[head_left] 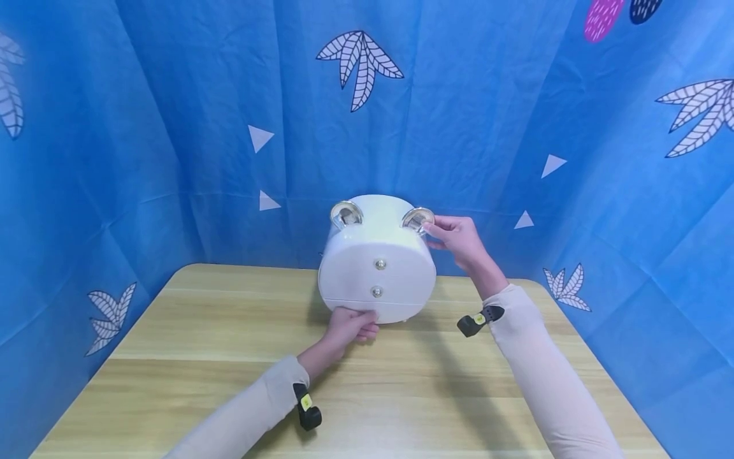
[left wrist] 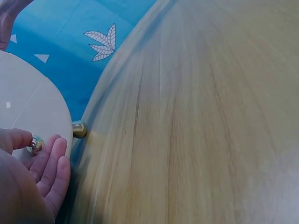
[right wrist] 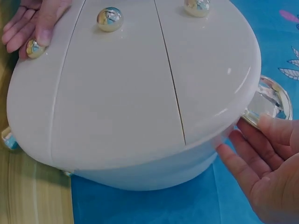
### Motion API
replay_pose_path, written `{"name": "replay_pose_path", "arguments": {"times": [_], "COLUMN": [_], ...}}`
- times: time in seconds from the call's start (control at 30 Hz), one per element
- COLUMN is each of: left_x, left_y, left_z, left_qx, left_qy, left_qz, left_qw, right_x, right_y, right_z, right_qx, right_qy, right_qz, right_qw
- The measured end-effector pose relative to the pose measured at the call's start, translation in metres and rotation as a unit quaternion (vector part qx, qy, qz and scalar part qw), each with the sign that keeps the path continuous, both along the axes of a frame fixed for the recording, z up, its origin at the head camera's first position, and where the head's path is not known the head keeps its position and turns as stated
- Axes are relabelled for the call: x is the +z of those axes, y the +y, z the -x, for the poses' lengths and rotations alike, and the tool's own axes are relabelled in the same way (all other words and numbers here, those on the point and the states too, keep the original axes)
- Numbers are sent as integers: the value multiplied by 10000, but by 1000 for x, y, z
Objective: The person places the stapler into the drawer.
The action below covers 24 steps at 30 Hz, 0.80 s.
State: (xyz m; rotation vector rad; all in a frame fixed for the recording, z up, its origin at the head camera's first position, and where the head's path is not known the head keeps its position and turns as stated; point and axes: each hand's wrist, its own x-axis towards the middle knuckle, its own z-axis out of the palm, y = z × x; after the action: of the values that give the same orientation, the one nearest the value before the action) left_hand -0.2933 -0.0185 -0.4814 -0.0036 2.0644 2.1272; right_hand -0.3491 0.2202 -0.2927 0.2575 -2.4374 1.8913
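A white rounded storage box (head_left: 373, 248) stands at the table's far side, its front towards me. Two gold knobs, an upper one (head_left: 380, 263) and a middle one (head_left: 376, 291), show on its front, with seams between the drawers. My left hand (head_left: 346, 328) pinches the lowest gold knob (left wrist: 36, 145) between thumb and fingers; the head view hides this knob. At the top right, my right hand (head_left: 455, 237) grips the gold ear-shaped disc (right wrist: 280, 95), thumb on its face. The matching left disc (head_left: 346, 214) is untouched. Both drawer seams look closed.
The wooden table (head_left: 229, 363) lies under the box and both forearms, its far edge close behind the box. A blue patterned curtain (head_left: 218, 95) hangs behind and on both sides. A short gold foot (left wrist: 80, 129) sticks out below the box.
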Motion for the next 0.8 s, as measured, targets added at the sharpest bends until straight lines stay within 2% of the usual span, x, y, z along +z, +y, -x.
{"name": "replay_pose_path", "arguments": {"times": [0.27, 0.67, 0.8], "left_x": [3, 0, 1], "left_y": [-3, -3, -5], "left_z": [1, 3, 6], "left_qx": [-30, -203, -359], "left_qy": [138, 231, 176], "left_qz": [173, 313, 436], "left_qw": [9997, 9990, 9982], "right_x": [10, 8, 8], "right_y": [-3, -2, -2], "right_z": [-2, 1, -1], "right_qx": [-124, -186, -275], "right_qy": [-199, -312, -324], "right_qz": [-137, -230, -267], "right_qw": [9996, 9991, 9987]}}
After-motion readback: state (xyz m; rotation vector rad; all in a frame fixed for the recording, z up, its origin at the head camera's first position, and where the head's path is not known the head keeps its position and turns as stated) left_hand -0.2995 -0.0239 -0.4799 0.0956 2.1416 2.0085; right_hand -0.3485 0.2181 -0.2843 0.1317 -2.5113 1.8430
